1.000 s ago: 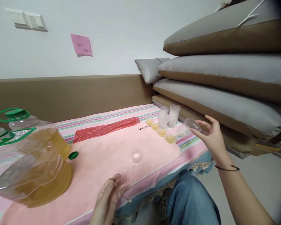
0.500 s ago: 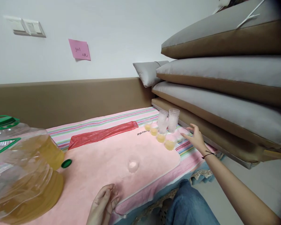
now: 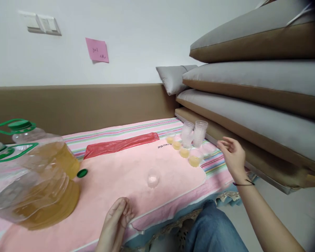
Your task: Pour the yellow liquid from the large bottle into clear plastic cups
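My left hand (image 3: 117, 217) rests near the front edge of the pink towel (image 3: 115, 175), fingers curled in and thumb against them, with nothing visible in it. On the towel ahead of it stands a small clear plastic cup (image 3: 153, 178). At the right, my right hand (image 3: 233, 157) is raised, its fingers loosely bent and apart, holding nothing. It is nearest to a clear round plastic piece (image 3: 209, 148) lying on the striped cloth. Left of that are a cup of yellow liquid (image 3: 195, 160) and several similar ones in a row, beside two stacks of clear cups (image 3: 200, 133).
Two large jugs of yellow liquid (image 3: 49, 199) stand at the left, with a green cap (image 3: 82, 173) beside them. A red plastic bag (image 3: 120, 144) lies along the towel's back edge. Stacked grey-brown cushions (image 3: 252, 105) rise at the right.
My right hand has drawn away from the clear round piece, which stays on the cloth. My left hand has barely moved. The view has shifted slightly.
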Demonstrator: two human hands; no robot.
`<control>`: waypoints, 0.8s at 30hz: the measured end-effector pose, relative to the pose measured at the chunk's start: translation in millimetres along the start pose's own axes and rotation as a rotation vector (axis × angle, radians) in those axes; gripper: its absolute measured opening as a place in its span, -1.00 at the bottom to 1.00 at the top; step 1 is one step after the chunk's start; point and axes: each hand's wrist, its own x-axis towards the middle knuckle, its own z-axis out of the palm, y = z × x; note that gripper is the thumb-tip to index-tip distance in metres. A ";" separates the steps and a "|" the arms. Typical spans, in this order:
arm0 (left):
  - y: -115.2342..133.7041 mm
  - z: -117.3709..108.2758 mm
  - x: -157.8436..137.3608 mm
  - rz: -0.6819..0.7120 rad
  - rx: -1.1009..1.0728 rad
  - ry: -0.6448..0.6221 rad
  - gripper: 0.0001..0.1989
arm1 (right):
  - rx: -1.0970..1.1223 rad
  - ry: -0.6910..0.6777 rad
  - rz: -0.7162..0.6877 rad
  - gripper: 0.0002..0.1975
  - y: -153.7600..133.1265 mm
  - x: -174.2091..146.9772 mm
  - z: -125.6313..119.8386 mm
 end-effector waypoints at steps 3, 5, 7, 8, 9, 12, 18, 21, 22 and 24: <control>3.5 1.2 -4.6 0.050 0.009 -0.027 -0.59 | 0.075 -0.117 -0.036 -0.72 -40.4 -41.2 8.4; 6.9 2.7 -7.6 0.085 0.004 -0.024 -0.60 | 0.149 -0.291 -0.035 -0.78 -60.3 -73.1 22.4; 10.6 3.5 -10.1 0.120 -0.011 -0.020 -0.61 | 0.237 -0.475 -0.015 -0.80 -71.6 -102.2 41.9; 12.4 3.4 -11.2 0.132 -0.021 -0.018 -0.61 | 0.278 -0.542 -0.004 -0.79 -74.0 -114.7 52.9; 14.1 2.8 -12.3 0.140 -0.031 -0.015 -0.61 | 0.313 -0.588 0.007 -0.78 -74.6 -125.5 64.1; 18.2 -1.3 -15.4 0.149 -0.065 -0.006 -0.62 | 0.402 -0.673 0.030 -0.67 -68.9 -149.3 94.0; 24.7 -9.3 -21.7 0.159 -0.119 0.000 -0.61 | 0.411 -0.815 0.151 -0.08 -48.0 -177.3 123.6; 27.3 -12.2 -25.1 0.148 -0.127 0.003 -0.62 | 0.424 -0.839 0.194 -0.04 -44.8 -184.2 129.2; 27.9 -13.5 -26.1 0.146 -0.129 -0.001 -0.62 | 0.425 -0.837 0.193 -0.05 -45.6 -185.4 130.4; 29.0 -16.1 -27.9 0.147 -0.138 -0.010 -0.63 | 0.410 -0.811 0.169 -0.08 -49.9 -186.9 132.1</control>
